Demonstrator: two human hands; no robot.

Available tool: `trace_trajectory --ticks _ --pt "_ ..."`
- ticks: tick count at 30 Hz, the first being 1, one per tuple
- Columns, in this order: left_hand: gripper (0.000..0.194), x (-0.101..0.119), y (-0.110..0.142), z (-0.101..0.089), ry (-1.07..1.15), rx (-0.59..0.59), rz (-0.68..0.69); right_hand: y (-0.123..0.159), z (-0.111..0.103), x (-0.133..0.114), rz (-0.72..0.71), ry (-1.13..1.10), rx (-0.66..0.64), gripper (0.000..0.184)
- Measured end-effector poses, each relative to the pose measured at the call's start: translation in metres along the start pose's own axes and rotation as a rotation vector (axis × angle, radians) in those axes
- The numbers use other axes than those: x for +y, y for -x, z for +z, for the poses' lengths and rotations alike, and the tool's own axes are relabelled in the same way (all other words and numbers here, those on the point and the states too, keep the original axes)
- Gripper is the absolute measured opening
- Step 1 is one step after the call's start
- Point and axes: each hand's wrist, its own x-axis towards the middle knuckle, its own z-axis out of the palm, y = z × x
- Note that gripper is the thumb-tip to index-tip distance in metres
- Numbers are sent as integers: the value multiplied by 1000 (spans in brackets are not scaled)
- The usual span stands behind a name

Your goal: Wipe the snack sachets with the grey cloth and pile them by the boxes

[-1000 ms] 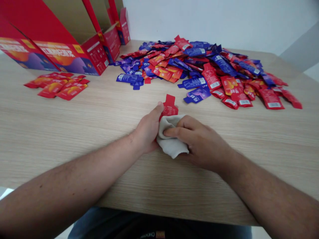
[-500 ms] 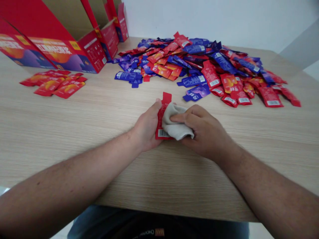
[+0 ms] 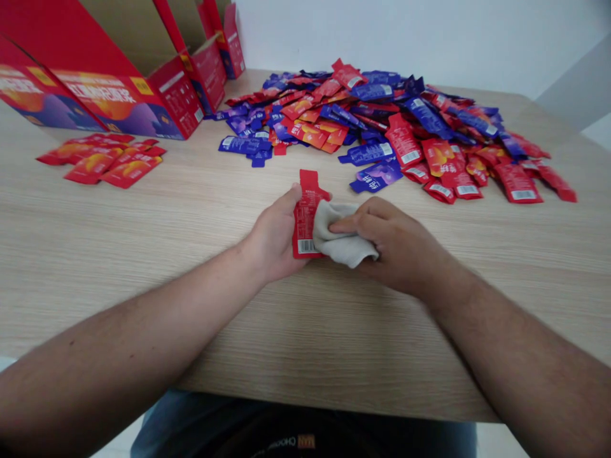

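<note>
My left hand (image 3: 274,235) pinches a red sachet (image 3: 305,219) upright-tilted against the table, its barcode side facing up and its narrow spout pointing away from me. My right hand (image 3: 398,248) presses a crumpled beige cloth (image 3: 341,242) against the sachet's right edge. The cloth touches the sachet and covers part of that side. My fingers hide the sachet's left edge.
A large heap of red and blue sachets (image 3: 382,121) lies on the light wooden table (image 3: 143,267) beyond my hands. A smaller group of red sachets (image 3: 102,162) lies at left, below red cardboard display boxes (image 3: 119,108).
The sachet's barcode end has come out from under the cloth, so more of the sachet shows. The cloth has slid to the right along it, and both hands have shifted slightly.
</note>
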Motion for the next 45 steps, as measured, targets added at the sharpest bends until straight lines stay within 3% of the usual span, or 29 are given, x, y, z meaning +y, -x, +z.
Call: trace_trajectory --ticks 2,6,10,14,19,23,27,32,37,41,45 --pt "48 1 -1 -3 -1 -18 -13 0 0 1 4 5 11 39" --pt "47 1 -4 -7 5 -38 -45 0 0 2 -43 -52 -109 42" --pt "46 4 -4 -9 28 -72 -12 -1 -1 4 -12 3 -11 39" --pt "49 7 -3 -7 27 -31 -58 -1 -1 4 -38 -40 -117 43" --pt "52 4 1 0 33 8 -5 -1 2 3 28 29 12 40" --pt "46 -4 6 7 14 44 -9 0 4 -1 -32 -6 -29 41" --pt "48 -10 7 9 10 0 11 -2 1 -2 49 88 155 37" --pt "54 -10 8 4 4 -8 -10 -2 1 -7 -27 15 -11 39" --pt "60 -9 11 6 -47 -26 -36 -2 2 -5 57 81 181 37" --pt "65 -9 12 9 -25 10 -33 -2 5 -9 -27 0 13 41" --pt "59 -10 11 5 -26 -39 -29 -2 4 -5 51 60 132 39"
